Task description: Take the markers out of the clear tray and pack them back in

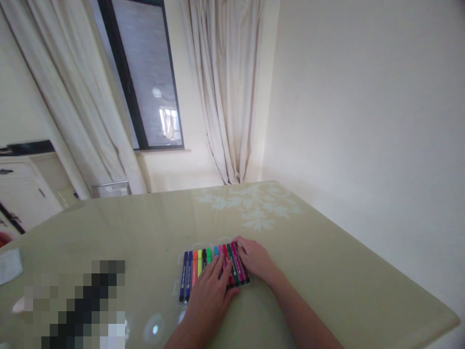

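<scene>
A row of coloured marker pens [195,265] lies side by side in a clear plastic tray [176,287] on the table. Dark blue, orange, yellow, black and green pens are at the left; blue, pink, red, dark green and magenta ones are at the right. My left hand [211,288] rests across the middle of the row, fingers stretched out over the pens and hiding parts of them. At the right end, my right hand [255,259] has its fingertips closed around the cap end of the outermost marker pen [242,265].
The pens rest on a glossy greenish table [127,232] with a white floral pattern [259,213]. A pale packet [10,266] lies at its left edge, near a pixelated dark patch [83,305]. Curtains [228,87], a window [148,72] and a white cabinet [27,189] stand beyond.
</scene>
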`<state>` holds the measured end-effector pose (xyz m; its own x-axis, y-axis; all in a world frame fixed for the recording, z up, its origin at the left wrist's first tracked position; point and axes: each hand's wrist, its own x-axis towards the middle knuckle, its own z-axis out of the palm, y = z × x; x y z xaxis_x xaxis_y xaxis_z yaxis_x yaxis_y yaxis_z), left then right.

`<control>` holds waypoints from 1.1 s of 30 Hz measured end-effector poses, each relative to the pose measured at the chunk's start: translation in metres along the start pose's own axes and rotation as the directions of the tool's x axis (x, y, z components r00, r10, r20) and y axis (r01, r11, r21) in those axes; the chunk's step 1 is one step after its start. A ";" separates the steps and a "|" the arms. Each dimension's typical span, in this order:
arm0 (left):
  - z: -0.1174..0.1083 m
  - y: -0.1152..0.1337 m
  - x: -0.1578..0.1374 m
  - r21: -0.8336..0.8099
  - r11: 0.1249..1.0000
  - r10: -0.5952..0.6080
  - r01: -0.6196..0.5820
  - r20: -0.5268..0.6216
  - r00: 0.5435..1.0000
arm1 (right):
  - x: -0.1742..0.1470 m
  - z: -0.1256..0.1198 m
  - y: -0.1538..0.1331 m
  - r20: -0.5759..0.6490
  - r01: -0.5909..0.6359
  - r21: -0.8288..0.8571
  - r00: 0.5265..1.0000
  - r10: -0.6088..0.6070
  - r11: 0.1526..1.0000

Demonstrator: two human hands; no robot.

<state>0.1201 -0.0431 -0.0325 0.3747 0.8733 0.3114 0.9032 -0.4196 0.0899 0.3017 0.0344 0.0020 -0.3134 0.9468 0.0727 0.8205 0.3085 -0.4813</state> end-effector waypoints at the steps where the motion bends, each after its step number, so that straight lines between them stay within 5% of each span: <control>1: 0.001 0.000 0.001 0.010 1.000 0.001 -0.002 0.020 1.000 | 0.000 0.000 0.000 0.004 -0.009 -0.011 1.000 0.009 1.000; 15: -0.007 -0.016 0.003 -0.170 0.985 -0.024 0.016 -0.043 0.999 | 0.003 0.006 0.003 -0.071 -0.098 0.038 0.992 0.100 0.994; 18: -0.022 -0.031 0.006 -0.101 0.978 -0.198 0.185 -0.135 0.971 | 0.007 0.008 0.009 -0.104 -0.121 0.086 0.986 0.130 0.989; 23: -0.033 -0.062 0.001 0.079 0.854 -0.496 0.514 -0.176 0.851 | 0.010 0.007 0.009 -0.111 -0.174 0.120 0.976 0.188 0.977; 29: -0.030 -0.085 0.003 -0.417 0.775 -0.564 0.475 -0.116 0.817 | 0.010 0.004 0.008 -0.095 -0.223 0.181 0.965 0.243 0.958; 33: -0.043 -0.077 0.012 -0.784 0.473 -0.673 0.402 -0.027 0.739 | 0.011 0.007 0.007 0.019 -0.266 0.439 0.958 0.287 0.858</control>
<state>0.0461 -0.0109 0.0055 -0.3363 0.9213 0.1952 0.4134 -0.0418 0.9096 0.3003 0.0463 -0.0062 -0.0738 0.9937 -0.0849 0.5774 -0.0269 -0.8160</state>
